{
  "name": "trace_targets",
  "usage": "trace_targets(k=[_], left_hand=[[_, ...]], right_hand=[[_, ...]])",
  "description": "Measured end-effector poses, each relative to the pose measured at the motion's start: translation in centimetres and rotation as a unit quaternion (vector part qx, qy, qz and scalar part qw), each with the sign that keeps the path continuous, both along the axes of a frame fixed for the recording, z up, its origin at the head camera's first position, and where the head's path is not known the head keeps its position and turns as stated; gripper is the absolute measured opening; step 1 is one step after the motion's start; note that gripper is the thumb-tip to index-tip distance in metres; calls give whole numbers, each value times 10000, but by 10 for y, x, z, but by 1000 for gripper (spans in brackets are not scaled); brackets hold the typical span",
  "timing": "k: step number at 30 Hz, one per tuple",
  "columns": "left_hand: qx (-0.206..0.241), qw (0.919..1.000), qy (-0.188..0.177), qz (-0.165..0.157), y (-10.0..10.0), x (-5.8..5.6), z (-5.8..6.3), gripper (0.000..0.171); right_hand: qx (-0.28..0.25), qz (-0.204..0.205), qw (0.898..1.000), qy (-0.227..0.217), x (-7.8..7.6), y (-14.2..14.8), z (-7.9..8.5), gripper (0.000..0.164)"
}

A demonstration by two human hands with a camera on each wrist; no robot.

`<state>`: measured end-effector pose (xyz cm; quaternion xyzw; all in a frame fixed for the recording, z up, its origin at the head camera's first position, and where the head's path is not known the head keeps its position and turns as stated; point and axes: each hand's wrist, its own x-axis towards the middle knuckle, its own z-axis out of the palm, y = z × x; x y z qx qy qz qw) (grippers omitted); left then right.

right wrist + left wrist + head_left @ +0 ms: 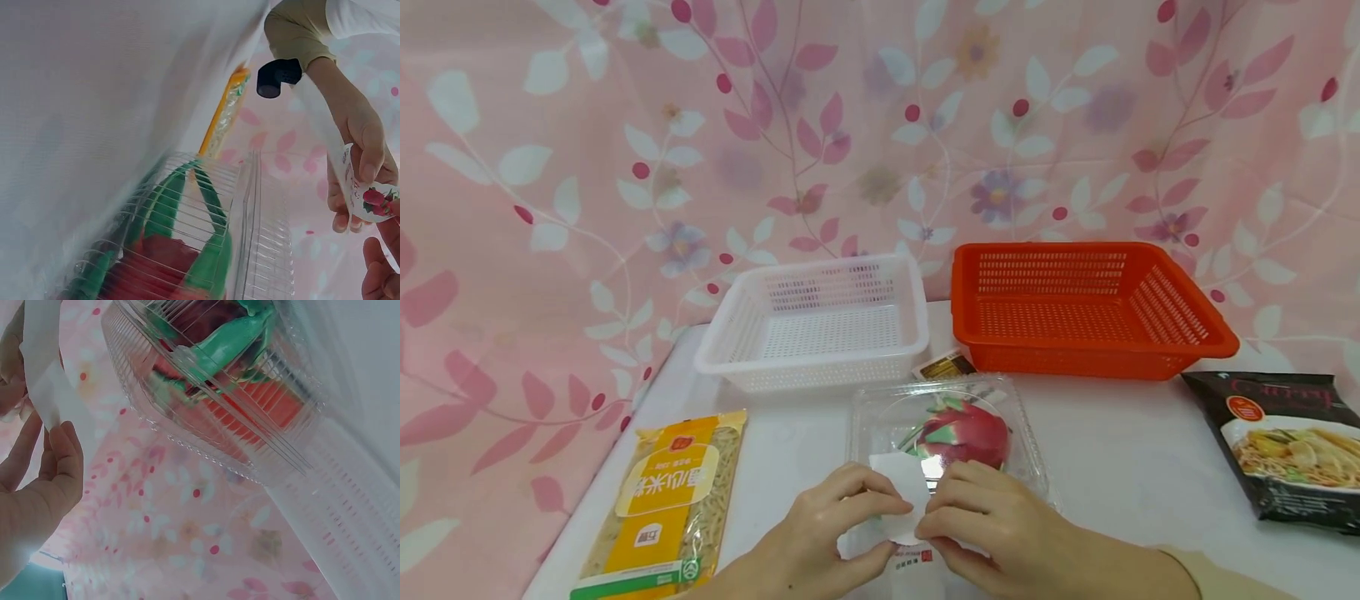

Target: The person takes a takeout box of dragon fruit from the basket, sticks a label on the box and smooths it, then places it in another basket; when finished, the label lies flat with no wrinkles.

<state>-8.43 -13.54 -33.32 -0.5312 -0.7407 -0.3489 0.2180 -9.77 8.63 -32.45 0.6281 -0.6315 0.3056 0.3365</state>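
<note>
A strip of white paper (904, 492), printed with red fruit and small lettering, is stretched between my two hands. My left hand (835, 529) pinches one side of it between thumb and fingers. On the other side, the fingertips of my right hand (992, 521) grip the paper's edge. Just beyond the hands sits a clear plastic box (1030, 433) with a red and green dragon fruit (970, 433) inside. The right wrist view shows the printed face of the paper curving by the left thumb. My hands hide the near side of the box.
Behind the box stand a white basket (820, 367) and a red basket (1075, 360), with a small dark packet (947, 367) by the gap between them. A yellow pasta bag (662, 500) lies to the left, a black noodle bag (1285, 450) to the right. A floral curtain (850, 125) hangs behind.
</note>
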Motion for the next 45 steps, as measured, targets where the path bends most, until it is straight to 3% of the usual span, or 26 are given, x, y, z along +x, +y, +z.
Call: trace_targets(k=[8,17,21,25,27,30,35,37,42,45], left_hand=[[-107,9986,-359,370,-10,3,-1,35],[-268,9867,-1114,1154,-22,10,2,21],[-197,9832,-1062,1469,-28,10,3,33],[-231,9744,-1066,1967,-36,9,3,40],[-304,9668,-1093,2290,-40,8,1,39],[-398,9490,-1451,2772,-45,5,-3,37],[-713,9085,-2435,3322,-51,-3,-12,30],[-862,8997,-2660,3353,-53,-6,-15,27],[-985,8985,-2913,3131,-60,-12,-20,26],[-1442,8833,-3202,3105,-65,-16,-23,24]], right_hand=[[-49,160,9997,-176,0,2,2,11],[-55,251,9980,-583,3,6,3,10],[-50,175,9975,-683,2,8,2,11],[-101,128,9973,-721,0,10,1,12],[-161,153,9969,-757,-1,10,1,12],[-228,226,9958,-861,-2,10,1,12],[-211,260,9946,-978,-4,10,0,11],[-199,249,9945,-997,-4,10,0,12],[-203,270,9946,-982,-5,11,1,12],[-206,311,9942,-1009,-6,11,1,13]])
